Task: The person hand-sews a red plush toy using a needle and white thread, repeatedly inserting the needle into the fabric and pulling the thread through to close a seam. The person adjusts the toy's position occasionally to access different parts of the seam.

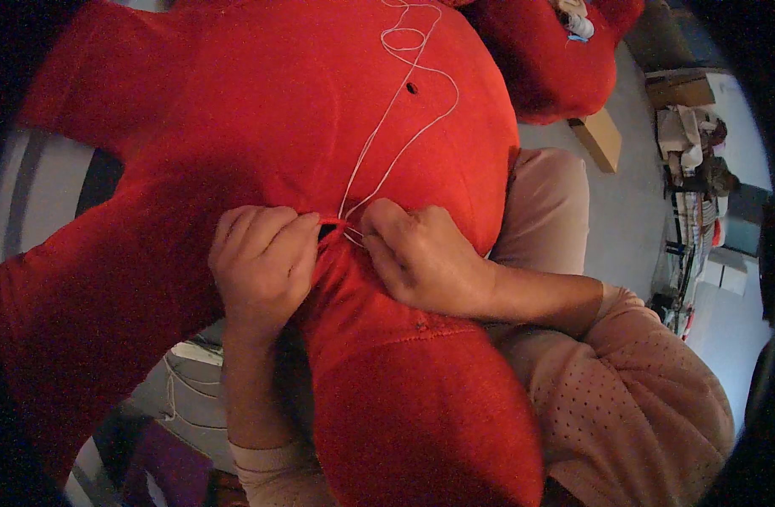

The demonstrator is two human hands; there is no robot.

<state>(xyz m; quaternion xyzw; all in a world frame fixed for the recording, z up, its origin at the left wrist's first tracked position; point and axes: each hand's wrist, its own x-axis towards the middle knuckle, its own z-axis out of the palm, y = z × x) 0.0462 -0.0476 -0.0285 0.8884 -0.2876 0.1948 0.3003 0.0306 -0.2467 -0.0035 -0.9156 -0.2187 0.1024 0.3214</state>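
A large stuffed red fabric figure (261,127) lies across my lap and fills most of the view. At a small gap in its seam (328,229), my left hand (264,260) pinches the red fabric edge from the left. Just right of the gap, my right hand (419,253) has its fingers curled close to the cloth, by short loops of thread; whether a needle is between them is hidden. White thread (387,117) runs from the seam up over the red fabric and curls near the top. A small dark hole (412,88) shows in the fabric beside the thread.
Another red stuffed piece (539,76) lies at the upper right, with a spool of pale thread (579,26) on it. A cardboard box (600,141) stands on the grey floor. Shelving with piled goods (692,209) is at the far right. Cords (188,399) hang at the lower left.
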